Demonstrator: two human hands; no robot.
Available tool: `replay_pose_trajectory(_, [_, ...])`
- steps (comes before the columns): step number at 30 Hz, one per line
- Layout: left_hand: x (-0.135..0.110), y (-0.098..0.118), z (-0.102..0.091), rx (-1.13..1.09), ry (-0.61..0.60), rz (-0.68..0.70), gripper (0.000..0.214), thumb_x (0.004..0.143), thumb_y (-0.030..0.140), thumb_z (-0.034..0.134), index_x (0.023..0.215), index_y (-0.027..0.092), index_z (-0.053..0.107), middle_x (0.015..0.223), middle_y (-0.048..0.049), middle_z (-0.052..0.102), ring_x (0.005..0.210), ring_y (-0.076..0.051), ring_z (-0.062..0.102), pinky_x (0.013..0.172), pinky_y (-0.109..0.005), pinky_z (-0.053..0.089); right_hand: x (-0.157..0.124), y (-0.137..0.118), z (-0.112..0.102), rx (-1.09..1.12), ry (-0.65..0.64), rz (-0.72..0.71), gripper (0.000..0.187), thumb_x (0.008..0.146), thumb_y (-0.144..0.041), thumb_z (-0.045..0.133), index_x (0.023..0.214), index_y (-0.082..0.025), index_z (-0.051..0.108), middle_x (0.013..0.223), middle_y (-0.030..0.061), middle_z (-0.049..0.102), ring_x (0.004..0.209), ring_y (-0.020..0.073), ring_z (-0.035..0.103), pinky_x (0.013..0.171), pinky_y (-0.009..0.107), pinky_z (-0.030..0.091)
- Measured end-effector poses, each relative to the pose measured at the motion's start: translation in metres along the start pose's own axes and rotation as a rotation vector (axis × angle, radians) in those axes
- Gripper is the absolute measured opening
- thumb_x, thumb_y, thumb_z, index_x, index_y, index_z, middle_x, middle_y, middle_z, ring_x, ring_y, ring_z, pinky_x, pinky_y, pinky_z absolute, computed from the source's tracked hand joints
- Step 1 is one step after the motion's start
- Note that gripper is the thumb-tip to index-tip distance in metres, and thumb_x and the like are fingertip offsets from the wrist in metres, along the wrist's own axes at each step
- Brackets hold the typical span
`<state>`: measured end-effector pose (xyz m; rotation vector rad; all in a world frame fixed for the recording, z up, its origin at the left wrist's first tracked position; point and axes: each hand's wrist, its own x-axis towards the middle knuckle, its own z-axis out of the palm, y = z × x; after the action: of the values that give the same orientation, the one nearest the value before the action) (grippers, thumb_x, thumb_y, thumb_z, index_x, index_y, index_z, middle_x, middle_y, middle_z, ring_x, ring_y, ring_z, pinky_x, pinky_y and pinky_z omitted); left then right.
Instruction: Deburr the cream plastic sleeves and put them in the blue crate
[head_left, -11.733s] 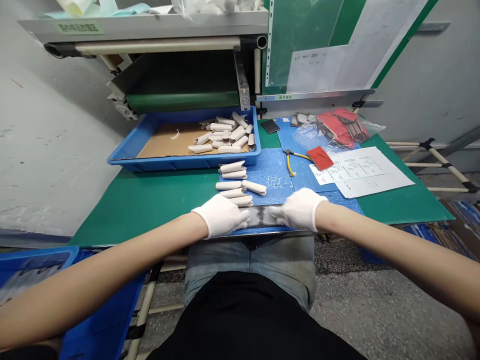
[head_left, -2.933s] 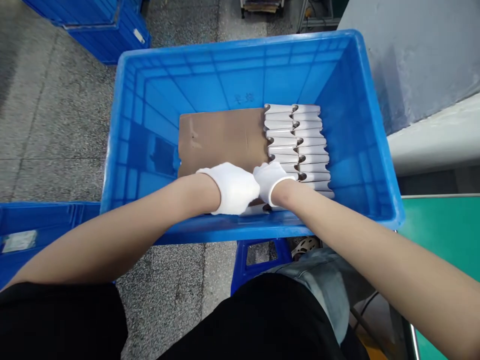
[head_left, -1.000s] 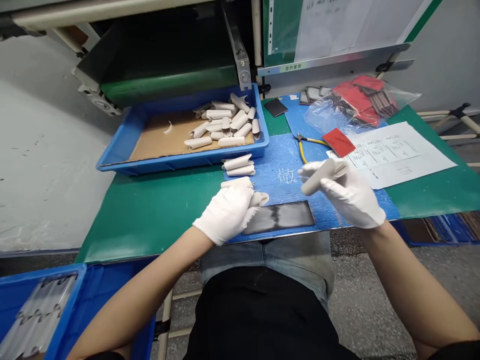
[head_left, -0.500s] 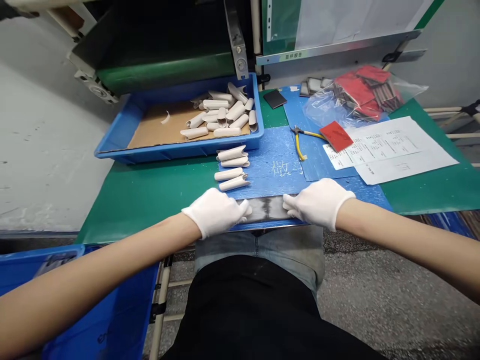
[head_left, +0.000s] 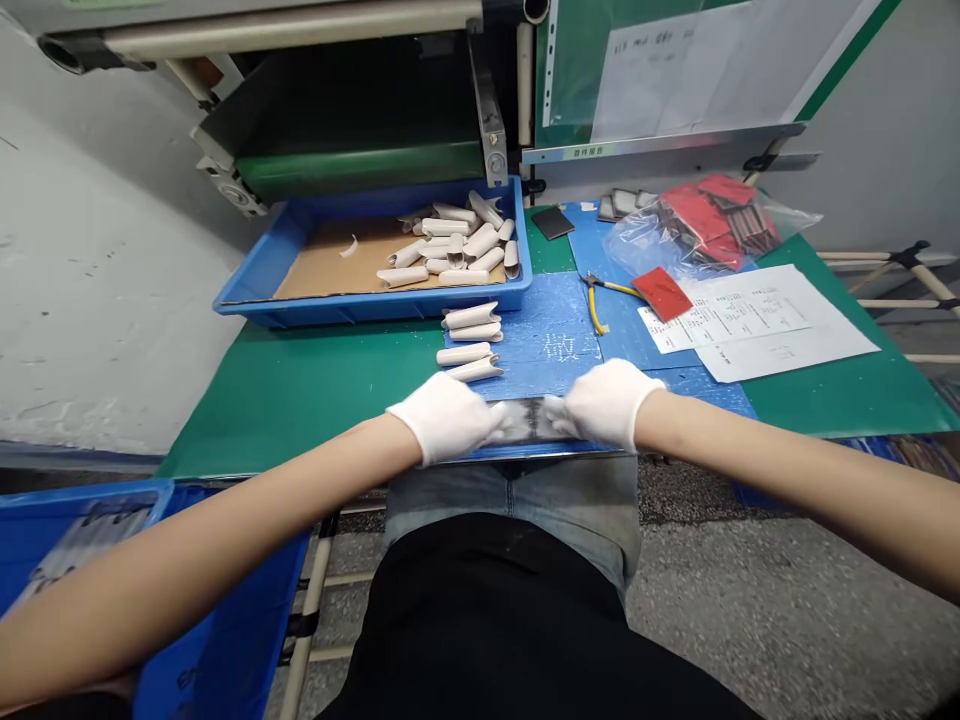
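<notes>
**L hand (head_left: 446,415), R hand (head_left: 604,400) on dark plate (head_left: 531,420)**

Head view: both white-gloved, palms down, fingers curled over plate ends, plate betw. them at bench edge. Can't tell if gripping anything. White curved pieces (head_left: 469,350) just beyond L hand.

A green-topped table (head_left: 300,390) fills the middle of the room as I look on. At twelve o'clock a machine (head_left: 360,110) with a dark mouth and a green roller (head_left: 360,170) stands at the table's far edge, with a bare metal bar (head_left: 285,25) across its top. At one o'clock a green board (head_left: 570,60) carrying white sheets rises behind an aluminium rail (head_left: 660,142). A rough, scuffed whitish wall (head_left: 90,250) runs from nine to ten o'clock, and a smoother grey wall (head_left: 885,130) closes off two o'clock. At three o'clock a frame of pale pipes (head_left: 885,265) with black joints stands just beside the table. The floor (head_left: 750,600) from four to six o'clock is speckled grey. A blue crate (head_left: 210,650) sits low at eight o'clock. The light is even and soft.
</notes>
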<state>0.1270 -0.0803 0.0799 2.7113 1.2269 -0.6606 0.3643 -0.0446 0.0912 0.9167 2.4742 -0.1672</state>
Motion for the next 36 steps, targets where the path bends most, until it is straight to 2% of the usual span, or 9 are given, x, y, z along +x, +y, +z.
replay_pose_trajectory(9, [0.004, -0.002, 0.007, -0.070, 0.083, -0.011, 0.036, 0.110, 0.048, 0.045, 0.120, 0.024, 0.070, 0.081, -0.0111, 0.076, 0.068, -0.025, 0.067, 0.067, -0.034, 0.045, 0.000, 0.001, -0.001, -0.038, 0.004, 0.012, 0.044, 0.109, -0.050, 0.047, 0.133, -0.025, 0.074, 0.094, 0.0147, 0.081, 0.083, 0.0295, 0.076, 0.069, 0.036, 0.045])
replay_pose_trajectory(14, [-0.032, -0.011, 0.017, -0.071, -0.066, -0.046, 0.036, 0.108, 0.048, 0.044, 0.115, 0.029, 0.073, 0.074, -0.0081, 0.073, 0.060, -0.023, 0.064, 0.063, -0.033, 0.044, -0.029, 0.014, 0.013, -0.024, -0.095, 0.078, 0.040, 0.110, -0.051, 0.046, 0.123, -0.029, 0.076, 0.093, 0.0111, 0.081, 0.080, 0.0274, 0.076, 0.069, 0.034, 0.043])
replay_pose_trajectory(18, [-0.057, -0.015, 0.012, -0.039, -0.005, -0.162, 0.042, 0.109, 0.053, 0.040, 0.133, 0.032, 0.067, 0.090, -0.0090, 0.077, 0.069, -0.025, 0.069, 0.066, -0.033, 0.046, -0.044, 0.023, 0.021, 0.031, 0.081, 0.156, 0.051, 0.111, -0.064, 0.039, 0.131, -0.026, 0.068, 0.101, 0.0109, 0.081, 0.077, 0.0273, 0.074, 0.066, 0.033, 0.041])
replay_pose_trajectory(21, [-0.053, -0.014, 0.006, -0.034, 0.090, -0.218, 0.051, 0.111, 0.059, 0.034, 0.134, 0.025, 0.065, 0.106, -0.0130, 0.078, 0.086, -0.029, 0.074, 0.075, -0.036, 0.051, -0.038, 0.024, 0.025, 0.031, 0.195, 0.210, 0.051, 0.112, -0.058, 0.038, 0.116, -0.017, 0.068, 0.110, 0.0183, 0.077, 0.089, 0.0314, 0.075, 0.069, 0.036, 0.042])
replay_pose_trajectory(24, [-0.040, -0.012, 0.005, -0.035, 0.072, -0.276, 0.050, 0.111, 0.052, 0.036, 0.126, 0.015, 0.066, 0.116, -0.0207, 0.075, 0.098, -0.036, 0.076, 0.082, -0.042, 0.055, -0.031, 0.027, 0.035, 0.158, 0.142, 0.275, 0.040, 0.110, -0.048, 0.047, 0.124, -0.014, 0.062, 0.108, 0.0192, 0.075, 0.086, 0.0308, 0.074, 0.067, 0.036, 0.041])
replay_pose_trajectory(28, [-0.033, -0.017, 0.012, -0.082, -0.065, -0.333, 0.054, 0.105, 0.026, 0.043, 0.157, 0.013, 0.044, 0.109, -0.0211, 0.078, 0.095, -0.038, 0.078, 0.077, -0.042, 0.057, -0.035, 0.037, 0.055, 0.376, 0.081, 0.289, 0.045, 0.106, -0.037, 0.056, 0.144, -0.014, 0.048, 0.097, 0.0116, 0.076, 0.081, 0.0281, 0.073, 0.070, 0.034, 0.042])
replay_pose_trajectory(30, [-0.036, -0.021, 0.016, -0.104, -0.070, -0.359, 0.059, 0.107, 0.037, 0.045, 0.162, 0.016, 0.036, 0.107, -0.0188, 0.080, 0.095, -0.038, 0.079, 0.077, -0.042, 0.057, -0.040, 0.041, 0.063, 0.419, 0.109, 0.224, 0.045, 0.108, -0.042, 0.054, 0.145, -0.018, 0.049, 0.105, 0.0113, 0.076, 0.087, 0.0271, 0.073, 0.075, 0.034, 0.045])
replay_pose_trajectory(33, [-0.033, -0.019, 0.019, -0.178, -0.016, -0.323, 0.054, 0.109, 0.059, 0.043, 0.147, 0.021, 0.051, 0.115, -0.0158, 0.079, 0.095, -0.035, 0.079, 0.076, -0.038, 0.056, -0.039, 0.036, 0.065, 0.379, 0.169, 0.097, 0.039, 0.113, -0.051, 0.042, 0.130, -0.021, 0.062, 0.113, 0.0123, 0.075, 0.094, 0.0255, 0.073, 0.076, 0.032, 0.046])
replay_pose_trajectory(36, [-0.014, -0.007, 0.015, -0.212, 0.056, -0.231, 0.046, 0.112, 0.056, 0.032, 0.123, 0.022, 0.063, 0.114, -0.0124, 0.078, 0.090, -0.030, 0.077, 0.069, -0.035, 0.052, -0.024, 0.020, 0.053, 0.201, 0.239, 0.099, 0.048, 0.114, -0.055, 0.035, 0.119, -0.020, 0.067, 0.117, 0.0157, 0.074, 0.087, 0.0259, 0.073, 0.070, 0.033, 0.043])
